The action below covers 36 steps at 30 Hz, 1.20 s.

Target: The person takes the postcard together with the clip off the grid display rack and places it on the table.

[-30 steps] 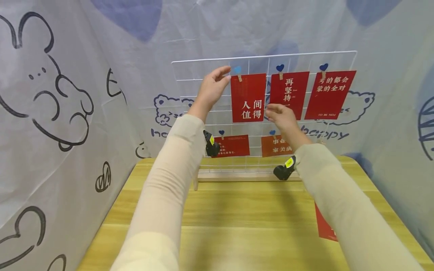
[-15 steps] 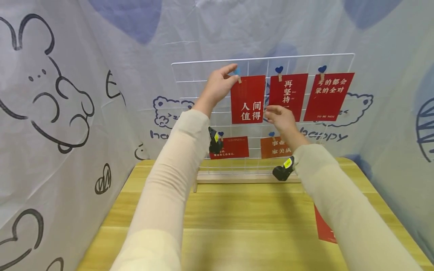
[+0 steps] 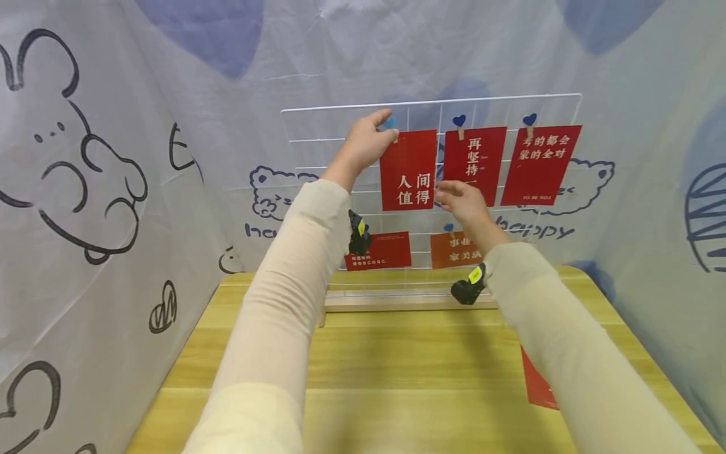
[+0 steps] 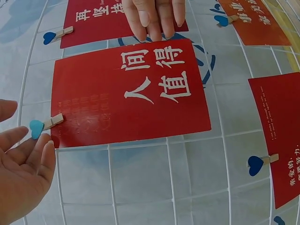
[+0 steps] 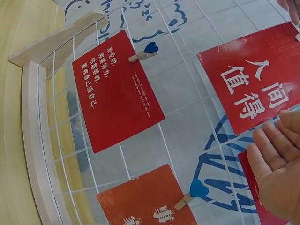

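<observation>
A red card (image 3: 411, 161) with large white characters hangs upright on a white wire grid (image 3: 334, 110). At its top left corner sits a wooden clothespin (image 4: 55, 120) with a light blue heart (image 4: 36, 129). My left hand (image 3: 364, 146) is beside this clothespin, fingertips at the heart and the card's corner, thumb held apart. My right hand (image 3: 467, 205) is at the card's right edge, fingers loosely extended; whether they touch the edge is hard to tell. Behind that hand hangs another red card (image 3: 473, 154), partly hidden, under a dark blue heart clothespin (image 3: 459, 125).
A third red card (image 3: 541, 167) hangs at the upper right. Lower down hang a red card (image 3: 382, 250) and an orange card (image 3: 454, 252). The grid stands in a wooden base (image 3: 397, 304) on a wooden table (image 3: 397, 359). One red card (image 3: 535, 381) lies partly under my right sleeve.
My left hand has moved slightly right, closer to the light blue heart clothespin. My right hand stays by the card's right edge. The head view has shifted a little.
</observation>
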Available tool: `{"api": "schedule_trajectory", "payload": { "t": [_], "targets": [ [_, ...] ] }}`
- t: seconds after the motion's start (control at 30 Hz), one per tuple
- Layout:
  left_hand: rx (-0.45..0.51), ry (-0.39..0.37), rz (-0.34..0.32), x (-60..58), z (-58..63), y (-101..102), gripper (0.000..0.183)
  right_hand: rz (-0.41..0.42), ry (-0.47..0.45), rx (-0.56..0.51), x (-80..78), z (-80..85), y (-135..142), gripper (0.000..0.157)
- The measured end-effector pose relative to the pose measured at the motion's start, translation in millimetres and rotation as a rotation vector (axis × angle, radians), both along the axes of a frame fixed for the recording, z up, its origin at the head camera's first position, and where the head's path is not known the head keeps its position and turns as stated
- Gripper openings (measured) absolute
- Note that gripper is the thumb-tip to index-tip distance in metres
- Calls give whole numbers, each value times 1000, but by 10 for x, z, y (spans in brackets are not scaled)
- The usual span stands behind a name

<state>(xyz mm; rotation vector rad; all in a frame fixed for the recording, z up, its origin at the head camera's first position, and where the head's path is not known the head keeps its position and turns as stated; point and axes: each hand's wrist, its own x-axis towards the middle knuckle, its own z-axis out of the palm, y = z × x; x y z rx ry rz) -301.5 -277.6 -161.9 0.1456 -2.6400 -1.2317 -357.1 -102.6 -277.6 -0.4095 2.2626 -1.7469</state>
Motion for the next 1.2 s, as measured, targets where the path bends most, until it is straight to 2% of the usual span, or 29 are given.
{"api": "schedule_trajectory", "payload": {
  "t": [0.2,0.33,0.53,0.77,0.87,1.0,1.2],
  "targets": [
    [-58,47,9,-18,-29,-6,48,24,-5,2,-2,-9,-9,42],
    [-42,94,24,-42,-68,-32,41,32,-3,0,-4,-8,-26,42],
    [59,116,83,-91,-95,-52,34,18,-28,-36,-23,-12,-57,41],
    [258,148,112,-127,-121,-45,31,-3,-56,-100,-38,-42,-95,40],
    [287,161,121,-133,-132,-42,31,-13,-64,-109,-40,-57,-104,38],
    [246,165,137,-138,-133,-34,31,-22,-55,-116,-48,-70,-121,36],
    [99,170,201,-138,-114,-10,28,-41,4,-118,-53,-47,-128,32]
  ]
}}
